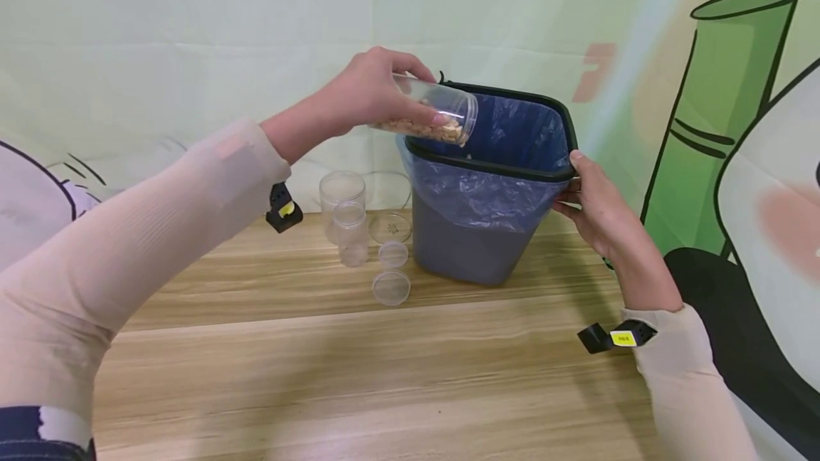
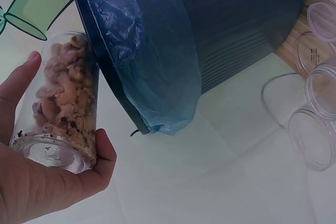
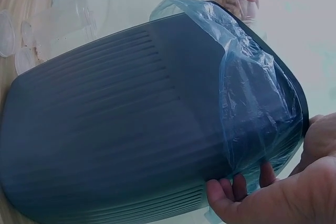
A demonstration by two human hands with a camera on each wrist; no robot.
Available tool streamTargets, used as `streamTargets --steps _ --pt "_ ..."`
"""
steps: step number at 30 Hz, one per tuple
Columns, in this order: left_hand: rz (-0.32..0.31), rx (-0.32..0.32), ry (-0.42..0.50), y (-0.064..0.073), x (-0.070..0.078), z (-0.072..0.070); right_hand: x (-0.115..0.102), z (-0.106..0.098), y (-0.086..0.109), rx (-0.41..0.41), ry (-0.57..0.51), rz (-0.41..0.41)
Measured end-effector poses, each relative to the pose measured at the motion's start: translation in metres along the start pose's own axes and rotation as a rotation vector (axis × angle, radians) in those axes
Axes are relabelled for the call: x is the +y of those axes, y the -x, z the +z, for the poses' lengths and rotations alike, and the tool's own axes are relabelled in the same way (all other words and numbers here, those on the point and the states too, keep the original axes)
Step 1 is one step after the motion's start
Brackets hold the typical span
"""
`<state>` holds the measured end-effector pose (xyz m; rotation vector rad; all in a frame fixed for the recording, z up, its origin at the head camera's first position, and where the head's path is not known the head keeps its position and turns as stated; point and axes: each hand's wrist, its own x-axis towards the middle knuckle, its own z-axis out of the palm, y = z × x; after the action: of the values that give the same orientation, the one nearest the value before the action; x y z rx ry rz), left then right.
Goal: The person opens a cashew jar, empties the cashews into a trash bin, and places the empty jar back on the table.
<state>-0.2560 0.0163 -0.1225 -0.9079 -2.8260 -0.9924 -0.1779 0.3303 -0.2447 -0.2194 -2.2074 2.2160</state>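
Observation:
My left hand [image 1: 371,94] grips a clear plastic jar [image 1: 435,102], tipped on its side with its mouth over the rim of a grey trash bin [image 1: 474,251]. Brown, nut-like pieces [image 2: 65,85] fill much of the jar and lie toward its mouth. A blue plastic bag [image 1: 487,194] lines the bin and folds over its dark rim. My right hand [image 1: 598,212] holds the bin at its right side near the rim, thumb above and fingers against the bag, as the right wrist view [image 3: 283,192] shows. The bin leans slightly to the left wall side.
Left of the bin stand a wide clear jar [image 1: 342,194] and a narrower clear jar [image 1: 351,237]. Beside them are clear lids [image 1: 391,287], one propped against the wall. The wooden table [image 1: 384,375] meets a printed cloth backdrop [image 1: 288,77] behind.

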Motion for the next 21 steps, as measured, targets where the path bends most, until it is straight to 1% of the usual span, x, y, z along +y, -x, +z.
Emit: streamTargets --steps 8,14,18,21 --pt "0.011 0.012 -0.017 0.0013 -0.0022 -0.0023 -0.0007 0.0010 0.0014 0.006 0.010 -0.004" --pt "-0.001 0.018 0.006 0.0017 -0.0028 -0.0032 -0.0006 0.0013 0.0004 0.010 0.016 -0.010" --pt "-0.010 0.017 0.000 0.0025 -0.0034 -0.0038 0.0002 0.0011 -0.0002 0.002 0.025 -0.014" --pt "-0.030 0.018 -0.008 0.0039 -0.0050 -0.0054 0.0004 0.0012 -0.0003 0.000 0.034 -0.014"
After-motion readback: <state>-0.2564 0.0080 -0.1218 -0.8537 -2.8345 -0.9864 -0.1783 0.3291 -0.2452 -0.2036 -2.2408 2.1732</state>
